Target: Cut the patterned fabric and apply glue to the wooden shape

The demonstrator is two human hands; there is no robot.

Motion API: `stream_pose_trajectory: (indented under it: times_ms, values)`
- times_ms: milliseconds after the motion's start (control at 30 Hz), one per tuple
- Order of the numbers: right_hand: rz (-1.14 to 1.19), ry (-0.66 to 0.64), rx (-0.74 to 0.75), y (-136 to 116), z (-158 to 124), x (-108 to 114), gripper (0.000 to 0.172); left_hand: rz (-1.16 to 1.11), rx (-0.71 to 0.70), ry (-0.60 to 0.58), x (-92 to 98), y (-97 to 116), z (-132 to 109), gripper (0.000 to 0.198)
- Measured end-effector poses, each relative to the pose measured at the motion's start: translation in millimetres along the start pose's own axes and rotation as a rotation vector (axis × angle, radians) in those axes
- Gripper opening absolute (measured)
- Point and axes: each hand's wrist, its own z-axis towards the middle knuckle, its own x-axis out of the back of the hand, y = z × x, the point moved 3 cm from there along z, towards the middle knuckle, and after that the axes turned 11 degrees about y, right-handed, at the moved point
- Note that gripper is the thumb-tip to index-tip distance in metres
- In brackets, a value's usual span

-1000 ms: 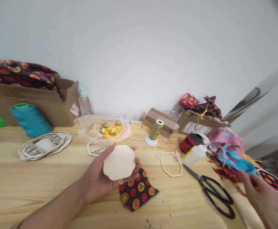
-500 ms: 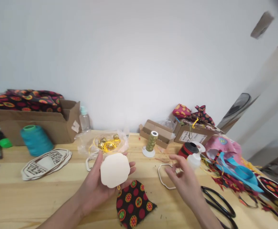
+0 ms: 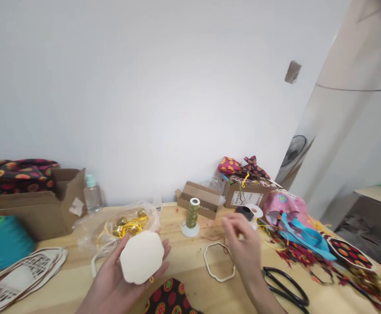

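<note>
My left hand (image 3: pixel 110 285) holds a cream scalloped-edge flat piece (image 3: pixel 142 257), fingers spread behind it and thumb at its side. A small yellow loop (image 3: pixel 151 279) hangs at its lower edge. Curled fingers bring my right hand (image 3: pixel 246 248) together in front of the white spool and black-topped spool; what it grips, if anything, is mostly hidden. Left of that hand lies a thin scalloped frame (image 3: pixel 221 279). Dark patterned fabric (image 3: pixel 169 298) is below the left hand, and black-handled scissors (image 3: pixel 280 271) lie right of my right wrist.
Olive thread (image 3: pixel 193 213) stands near the middle. A bag of bells with yellow cord (image 3: pixel 136 224) is behind my left hand. Turquoise thread (image 3: pixel 7 242), stacked frames (image 3: pixel 51 266) and a cardboard box (image 3: pixel 42 213) are left; ribbon (image 3: pixel 308 237) and scraps lie right.
The view has turned right and tipped up, so the table appears lower and further left. My right hand's fingers have drawn together. My left hand still holds the cream piece.
</note>
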Motion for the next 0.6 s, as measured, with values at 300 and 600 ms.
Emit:
stream_pose_trajectory:
  times_ms: [300,600]
  values:
    - [-0.432,-0.19,-0.229,84,-7,44,0.033,-0.098,-0.045,-0.068,6.3,-8,-6,0.035]
    - [0.111,-0.034,-0.133,1,10,36,0.039,-0.079,0.081,-0.126,3.8,-12,-13,0.047]
